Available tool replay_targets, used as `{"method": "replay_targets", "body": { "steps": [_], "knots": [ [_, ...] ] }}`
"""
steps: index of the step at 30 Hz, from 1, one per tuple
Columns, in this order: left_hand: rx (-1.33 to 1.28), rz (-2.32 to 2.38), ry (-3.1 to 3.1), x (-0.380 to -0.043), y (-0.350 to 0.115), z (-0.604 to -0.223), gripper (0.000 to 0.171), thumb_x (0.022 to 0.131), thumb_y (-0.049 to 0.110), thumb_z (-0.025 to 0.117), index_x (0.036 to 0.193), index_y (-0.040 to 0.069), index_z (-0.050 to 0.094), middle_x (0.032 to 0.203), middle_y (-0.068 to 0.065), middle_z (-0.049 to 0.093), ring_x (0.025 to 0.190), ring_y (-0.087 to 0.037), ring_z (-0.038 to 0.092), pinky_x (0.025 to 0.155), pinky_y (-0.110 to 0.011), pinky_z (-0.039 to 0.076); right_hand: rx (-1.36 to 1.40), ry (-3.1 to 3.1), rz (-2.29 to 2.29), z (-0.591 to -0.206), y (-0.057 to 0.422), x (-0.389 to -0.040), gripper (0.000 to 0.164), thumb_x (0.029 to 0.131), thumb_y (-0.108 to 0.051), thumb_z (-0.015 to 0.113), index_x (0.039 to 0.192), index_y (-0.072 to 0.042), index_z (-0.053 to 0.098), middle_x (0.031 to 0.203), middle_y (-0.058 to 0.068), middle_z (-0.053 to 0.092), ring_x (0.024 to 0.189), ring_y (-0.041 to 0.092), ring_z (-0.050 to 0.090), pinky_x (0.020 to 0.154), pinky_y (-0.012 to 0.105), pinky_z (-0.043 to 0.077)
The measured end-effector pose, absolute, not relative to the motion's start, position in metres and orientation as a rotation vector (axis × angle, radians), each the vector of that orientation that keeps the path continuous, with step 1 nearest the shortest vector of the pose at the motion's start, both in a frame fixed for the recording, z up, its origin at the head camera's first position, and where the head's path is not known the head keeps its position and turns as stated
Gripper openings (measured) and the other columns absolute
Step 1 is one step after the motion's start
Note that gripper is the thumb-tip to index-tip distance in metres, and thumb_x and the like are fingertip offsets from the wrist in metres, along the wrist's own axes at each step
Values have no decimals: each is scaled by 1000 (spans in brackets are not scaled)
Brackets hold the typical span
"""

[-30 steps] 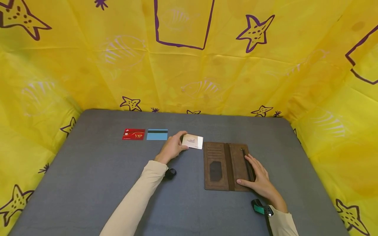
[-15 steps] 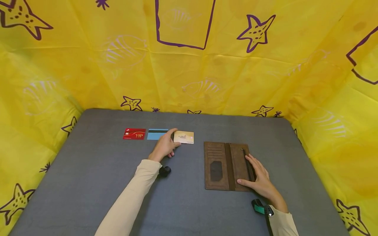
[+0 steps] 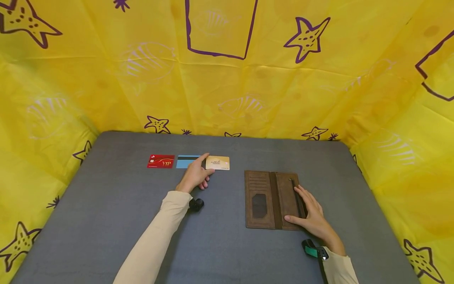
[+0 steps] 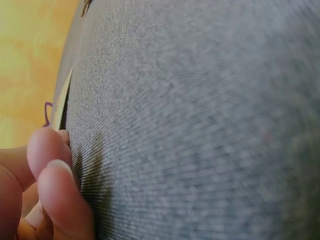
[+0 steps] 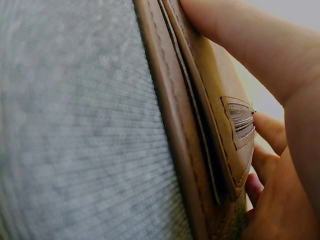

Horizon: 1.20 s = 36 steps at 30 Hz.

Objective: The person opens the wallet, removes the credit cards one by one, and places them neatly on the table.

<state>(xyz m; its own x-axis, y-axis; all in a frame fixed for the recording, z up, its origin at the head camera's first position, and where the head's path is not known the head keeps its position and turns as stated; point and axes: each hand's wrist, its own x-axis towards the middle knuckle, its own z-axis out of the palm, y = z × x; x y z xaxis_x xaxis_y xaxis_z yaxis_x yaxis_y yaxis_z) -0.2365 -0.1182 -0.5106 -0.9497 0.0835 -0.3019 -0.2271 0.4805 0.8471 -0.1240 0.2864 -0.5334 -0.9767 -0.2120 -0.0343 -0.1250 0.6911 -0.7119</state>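
Note:
At the back of the table, my left hand (image 3: 194, 174) pinches a gold card (image 3: 218, 163) by its left edge between thumb and forefinger. The left wrist view shows the card (image 4: 62, 102) edge-on, slightly tilted, with a dark gap beneath it. A blue card (image 3: 184, 162) with a black stripe lies just left, partly covered by that hand. Further left lies a red VIP card (image 3: 161, 161). To the right, a brown wallet (image 3: 285, 197) lies spread flat. My right hand (image 3: 312, 217) rests on its zipped half, thumb and fingers spread apart; the wallet's stitched edge (image 5: 170, 125) fills the right wrist view.
Grey cloth covers the table (image 3: 220, 244). Behind it and at both sides hangs a yellow curtain (image 3: 213, 90) printed with starfish and fish. The wallet's left half has several card slots (image 3: 258, 182) and a dark window (image 3: 259, 206).
My left hand has carried the gold card left and toward the back, from near the wallet to beside the blue card. My right hand and the wallet have stayed put.

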Motion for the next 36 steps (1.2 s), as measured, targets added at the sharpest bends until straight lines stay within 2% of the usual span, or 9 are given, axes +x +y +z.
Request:
{"method": "replay_targets", "body": {
  "steps": [10, 14, 20, 28, 36],
  "knots": [
    [-183, 1471, 2402, -240, -119, -513, 72, 96, 20, 65, 157, 23, 27, 59, -6, 61, 40, -15, 57, 41, -33, 51, -297, 2786, -1172, -532, 285, -124, 99, 77, -32, 84, 156, -16, 28, 165, 18, 15, 146, 52, 9, 104, 76, 5],
    [-182, 1520, 2404, -238, -119, -515, 67, 97, 20, 63, 156, 19, 30, 57, -6, 61, 38, -14, 57, 41, -34, 51, -306, 2785, -1177, -531, 285, -124, 99, 77, -32, 84, 156, -16, 27, 165, 18, 15, 146, 52, 9, 104, 75, 5],
    [-178, 1497, 2451, -238, -116, -517, 65, 97, 19, 62, 155, 20, 33, 56, -6, 60, 37, -13, 56, 40, -34, 50, -295, 2784, -1169, -533, 286, -124, 99, 77, -32, 84, 157, -16, 27, 165, 18, 15, 147, 52, 8, 104, 75, 5],
    [-214, 1462, 2549, -237, -112, -520, 53, 99, 22, 58, 149, 18, 43, 53, -6, 61, 34, -13, 56, 39, -37, 50, -297, 2780, -1168, -534, 286, -125, 100, 77, -33, 84, 157, -16, 26, 165, 18, 14, 146, 53, 8, 104, 76, 4],
    [-234, 1493, 2564, -235, -110, -520, 51, 98, 20, 60, 146, 15, 47, 52, -6, 61, 32, -12, 54, 38, -37, 49, -302, 2786, -1171, -533, 287, -125, 100, 77, -32, 84, 157, -16, 27, 165, 19, 15, 146, 53, 9, 104, 76, 5]
  ]
}}
